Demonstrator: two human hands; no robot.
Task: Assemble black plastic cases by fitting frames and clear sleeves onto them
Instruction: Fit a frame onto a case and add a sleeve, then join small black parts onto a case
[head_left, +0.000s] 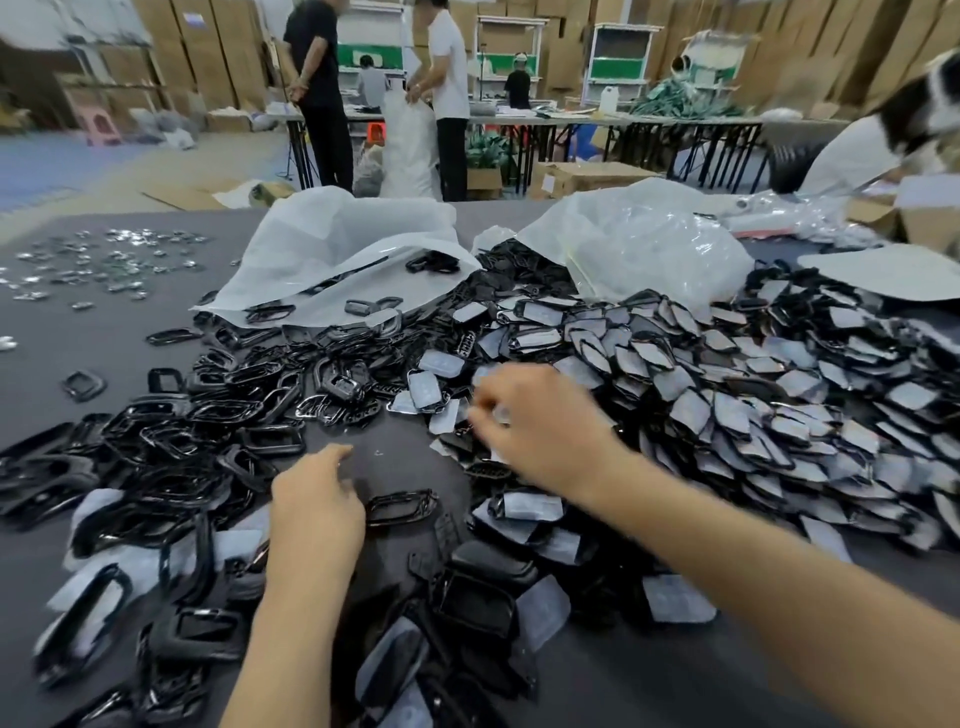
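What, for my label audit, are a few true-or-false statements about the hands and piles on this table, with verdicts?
1. The left hand is close beside a lone black frame on the dark table. True.
2. The right hand reaches over the near edge of the sleeved pieces. True.
3. The sleeved pieces are heaped to the left of both hands. False: they spread to the right; the bare black frames are heaped on the left.
4. White plastic bags lie at the far side of the piles. True.
5. Small shiny parts are scattered at the table's far right. False: the shiny metal parts lie at its far left.
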